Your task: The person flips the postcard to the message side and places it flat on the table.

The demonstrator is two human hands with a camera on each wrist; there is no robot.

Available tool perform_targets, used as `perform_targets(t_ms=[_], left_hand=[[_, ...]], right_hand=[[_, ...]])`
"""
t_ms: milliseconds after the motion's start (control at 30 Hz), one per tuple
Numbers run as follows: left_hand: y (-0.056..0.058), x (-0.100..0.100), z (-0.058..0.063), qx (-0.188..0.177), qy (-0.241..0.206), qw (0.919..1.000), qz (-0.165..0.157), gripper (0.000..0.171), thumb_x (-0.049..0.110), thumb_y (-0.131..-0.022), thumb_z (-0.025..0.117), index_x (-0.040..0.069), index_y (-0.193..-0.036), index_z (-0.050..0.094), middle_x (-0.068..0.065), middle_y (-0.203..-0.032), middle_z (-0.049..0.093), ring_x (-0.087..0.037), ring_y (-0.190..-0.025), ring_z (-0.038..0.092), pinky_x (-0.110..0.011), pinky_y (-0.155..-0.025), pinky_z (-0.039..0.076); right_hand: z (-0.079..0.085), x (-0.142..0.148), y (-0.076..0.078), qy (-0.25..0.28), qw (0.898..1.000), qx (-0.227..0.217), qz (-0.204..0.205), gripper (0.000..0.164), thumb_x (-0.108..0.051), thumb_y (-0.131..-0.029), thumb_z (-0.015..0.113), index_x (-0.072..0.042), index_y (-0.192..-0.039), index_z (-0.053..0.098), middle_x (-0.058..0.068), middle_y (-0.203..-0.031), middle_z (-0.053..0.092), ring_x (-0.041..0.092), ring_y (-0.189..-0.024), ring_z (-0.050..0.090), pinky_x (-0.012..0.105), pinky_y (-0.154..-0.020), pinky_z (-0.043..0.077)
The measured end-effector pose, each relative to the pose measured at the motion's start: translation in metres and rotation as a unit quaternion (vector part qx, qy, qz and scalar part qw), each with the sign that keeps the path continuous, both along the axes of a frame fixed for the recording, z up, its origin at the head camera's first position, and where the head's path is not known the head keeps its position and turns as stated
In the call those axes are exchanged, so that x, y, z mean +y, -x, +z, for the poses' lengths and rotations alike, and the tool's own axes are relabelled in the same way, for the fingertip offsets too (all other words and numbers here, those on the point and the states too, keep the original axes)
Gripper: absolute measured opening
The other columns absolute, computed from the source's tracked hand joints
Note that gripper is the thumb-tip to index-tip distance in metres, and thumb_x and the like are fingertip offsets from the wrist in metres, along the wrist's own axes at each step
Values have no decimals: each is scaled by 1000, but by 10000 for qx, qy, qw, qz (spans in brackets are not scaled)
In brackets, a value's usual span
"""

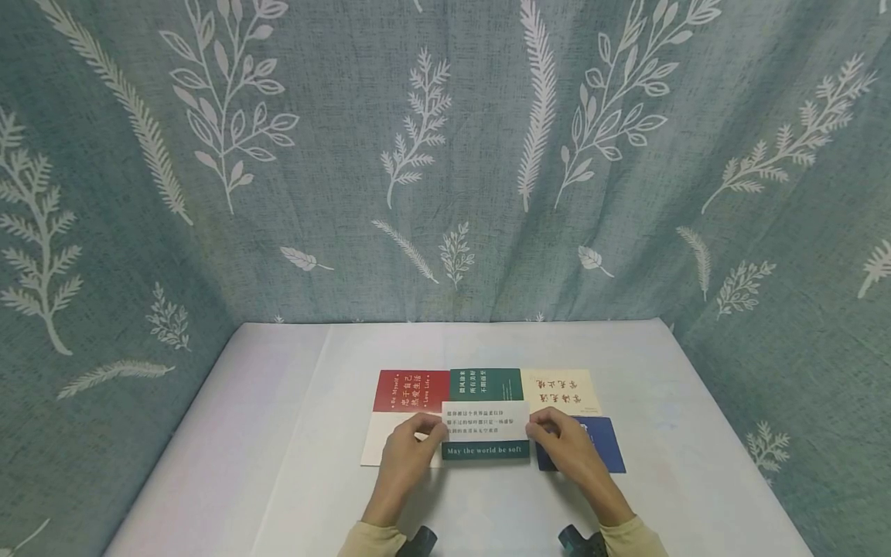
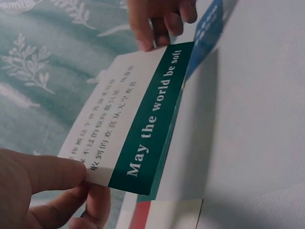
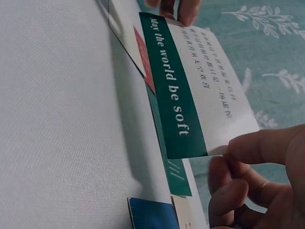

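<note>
Both hands hold up one white card with a green band, printed "May the world be soft", raised above the table and tilted. My left hand pinches its left end between thumb and fingers, as the left wrist view shows with the thumb on the card's face. At the opposite end my right hand pinches the edge; in the right wrist view its thumb lies on the white part. Behind and below the card are a red card, a green card and a cream card in a row.
A pale cream card lies partly under the left hand, a dark blue card partly under the right. The white table is bordered by a teal leaf-patterned cloth at the back and sides.
</note>
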State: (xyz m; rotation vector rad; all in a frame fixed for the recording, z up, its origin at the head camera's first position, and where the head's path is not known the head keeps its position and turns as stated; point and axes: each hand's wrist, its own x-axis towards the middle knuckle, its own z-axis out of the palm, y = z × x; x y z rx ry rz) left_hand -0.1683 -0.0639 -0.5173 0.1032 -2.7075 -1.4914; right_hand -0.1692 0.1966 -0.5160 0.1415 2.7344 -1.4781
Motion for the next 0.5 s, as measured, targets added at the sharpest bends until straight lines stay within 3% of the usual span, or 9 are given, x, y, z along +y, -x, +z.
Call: perform_targets(t_ms=[233, 500], left_hand=[[1, 0, 1, 23, -66, 9999, 81, 16, 24, -91, 69, 11, -99, 74, 3, -87, 67, -13, -75, 57, -32, -68, 46], [0, -1, 3, -25, -231, 9997, -70, 19, 25, -93, 67, 9, -102, 74, 5, -77, 67, -13, -69, 55, -28, -61, 43]], right_hand=[[3, 1, -1, 56, 9998, 147, 106, 13, -23, -94, 70, -13, -103, 69, -3, -83, 67, 15, -76, 58, 33, -73, 41], [7, 1, -3, 274, 9994, -34, 208, 13, -26, -97, 67, -15, -104, 67, -2, -76, 72, 14, -84, 58, 35, -78, 36]])
